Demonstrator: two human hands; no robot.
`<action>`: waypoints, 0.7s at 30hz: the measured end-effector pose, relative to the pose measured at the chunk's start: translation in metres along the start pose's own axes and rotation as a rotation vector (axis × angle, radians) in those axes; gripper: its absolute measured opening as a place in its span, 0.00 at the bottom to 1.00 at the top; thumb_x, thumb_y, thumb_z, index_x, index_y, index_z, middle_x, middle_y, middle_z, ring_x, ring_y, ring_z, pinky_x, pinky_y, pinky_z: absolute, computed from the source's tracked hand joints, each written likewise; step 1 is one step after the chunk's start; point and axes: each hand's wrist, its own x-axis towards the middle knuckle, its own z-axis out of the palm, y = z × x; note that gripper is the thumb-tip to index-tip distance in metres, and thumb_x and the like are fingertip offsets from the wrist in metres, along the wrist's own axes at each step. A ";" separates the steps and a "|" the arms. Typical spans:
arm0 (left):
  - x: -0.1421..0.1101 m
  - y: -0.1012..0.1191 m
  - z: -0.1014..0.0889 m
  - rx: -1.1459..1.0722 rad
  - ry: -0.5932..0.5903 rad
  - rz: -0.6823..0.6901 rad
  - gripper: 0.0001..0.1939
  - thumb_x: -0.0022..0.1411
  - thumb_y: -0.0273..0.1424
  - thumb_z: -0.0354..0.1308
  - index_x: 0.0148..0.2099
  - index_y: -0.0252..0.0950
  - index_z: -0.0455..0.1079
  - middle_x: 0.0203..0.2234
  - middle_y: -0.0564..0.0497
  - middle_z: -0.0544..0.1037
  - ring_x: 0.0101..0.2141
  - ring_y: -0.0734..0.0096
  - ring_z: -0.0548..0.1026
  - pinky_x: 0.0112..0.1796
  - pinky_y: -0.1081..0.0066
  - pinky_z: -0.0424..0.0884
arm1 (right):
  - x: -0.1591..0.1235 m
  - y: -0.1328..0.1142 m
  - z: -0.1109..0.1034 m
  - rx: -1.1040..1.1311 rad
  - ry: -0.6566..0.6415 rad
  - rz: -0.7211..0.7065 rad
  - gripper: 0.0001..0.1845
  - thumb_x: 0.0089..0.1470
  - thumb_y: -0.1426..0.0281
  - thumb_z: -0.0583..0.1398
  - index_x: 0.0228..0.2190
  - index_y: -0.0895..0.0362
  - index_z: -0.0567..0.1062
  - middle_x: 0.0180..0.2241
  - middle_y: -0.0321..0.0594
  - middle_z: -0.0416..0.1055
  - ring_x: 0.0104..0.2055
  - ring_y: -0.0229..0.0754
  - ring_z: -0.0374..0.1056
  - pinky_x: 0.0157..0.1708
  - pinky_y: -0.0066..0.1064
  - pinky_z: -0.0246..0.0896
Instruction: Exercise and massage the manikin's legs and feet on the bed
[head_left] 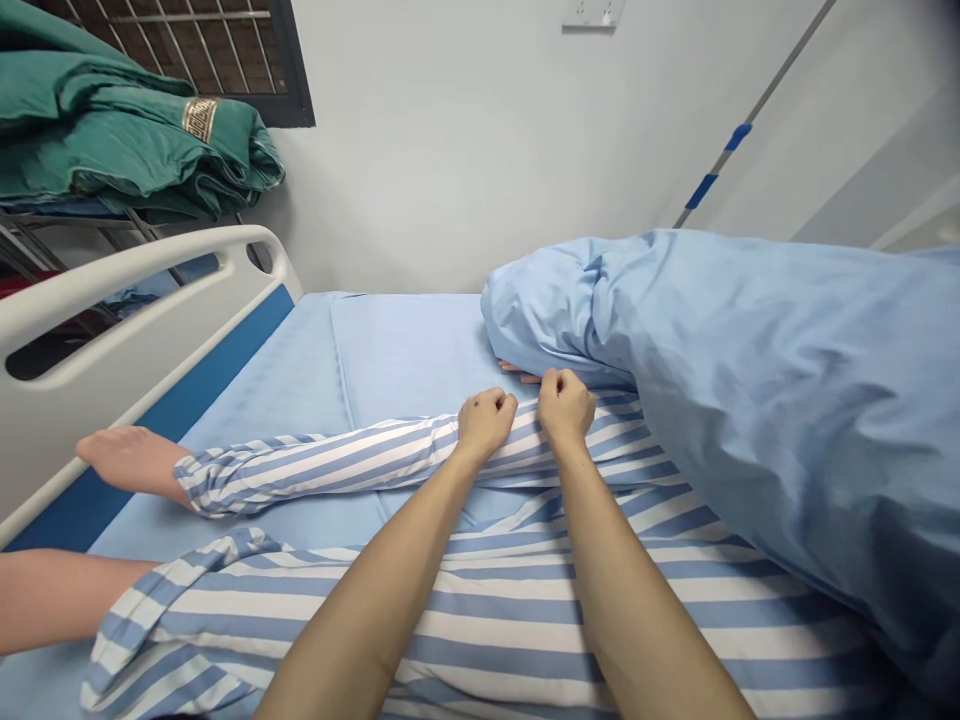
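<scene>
Both my hands are closed over the far leg of a figure lying on the bed, which wears blue-and-white striped trousers (360, 455). My left hand (486, 422) is a fist above the knee area, thumb against the curled fingers. Just to its right, my right hand (566, 408) is likewise curled, close to the edge of a light blue quilt (720, 330). Whatever the fingers may pinch is hidden. Fingertips of the lying figure (519, 372) peek out beneath the quilt. A bare far foot (135, 460) and a near lower leg (67, 595) show at the left.
A cream bed end board (142, 340) with a blue strip closes off the left side. Light blue bedding (412, 345) covers the mattress. Green folded cloth (127, 140) lies on a rack beyond. A metal pole (750, 115) with blue bands leans along the white wall.
</scene>
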 end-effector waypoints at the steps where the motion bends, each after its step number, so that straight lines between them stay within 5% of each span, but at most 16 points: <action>1: -0.003 -0.001 -0.006 -0.034 -0.020 -0.003 0.16 0.57 0.35 0.45 0.19 0.37 0.59 0.16 0.56 0.64 0.22 0.76 0.61 0.27 0.75 0.55 | -0.001 0.003 0.004 -0.021 -0.010 0.016 0.18 0.56 0.64 0.49 0.21 0.57 0.71 0.20 0.41 0.67 0.21 0.37 0.52 0.24 0.30 0.38; 4: -0.021 -0.011 -0.039 -0.128 -0.065 -0.010 0.17 0.57 0.36 0.45 0.18 0.36 0.58 0.14 0.57 0.62 0.21 0.78 0.61 0.27 0.75 0.56 | -0.004 0.004 0.011 -0.075 -0.017 0.033 0.19 0.56 0.63 0.49 0.24 0.57 0.73 0.21 0.41 0.66 0.21 0.37 0.50 0.24 0.31 0.36; 8: -0.066 -0.040 -0.117 -0.103 -0.124 -0.051 0.19 0.56 0.37 0.46 0.17 0.36 0.57 0.12 0.58 0.60 0.20 0.79 0.60 0.26 0.75 0.56 | -0.006 0.000 0.009 -0.101 -0.039 0.045 0.17 0.55 0.64 0.49 0.25 0.57 0.74 0.21 0.41 0.64 0.21 0.37 0.48 0.24 0.31 0.36; 14: -0.141 -0.072 -0.227 -0.041 0.010 -0.155 0.20 0.57 0.39 0.45 0.16 0.36 0.56 0.12 0.57 0.60 0.20 0.77 0.60 0.26 0.75 0.57 | -0.002 -0.001 0.004 -0.131 -0.189 0.030 0.16 0.56 0.64 0.49 0.22 0.55 0.70 0.22 0.41 0.61 0.22 0.39 0.49 0.26 0.34 0.41; 17: -0.175 -0.092 -0.249 -0.094 0.059 -0.195 0.21 0.58 0.41 0.46 0.17 0.37 0.54 0.13 0.57 0.59 0.20 0.77 0.58 0.26 0.74 0.56 | 0.000 -0.003 0.003 -0.163 -0.265 0.002 0.15 0.56 0.65 0.50 0.20 0.53 0.67 0.21 0.41 0.59 0.23 0.40 0.52 0.27 0.35 0.43; 21: -0.204 -0.124 -0.251 -0.026 0.095 -0.229 0.20 0.58 0.40 0.45 0.19 0.37 0.50 0.14 0.58 0.54 0.21 0.77 0.56 0.25 0.74 0.52 | 0.002 -0.016 -0.003 -0.222 -0.228 -0.064 0.16 0.50 0.70 0.55 0.13 0.53 0.64 0.17 0.39 0.57 0.22 0.42 0.56 0.26 0.36 0.44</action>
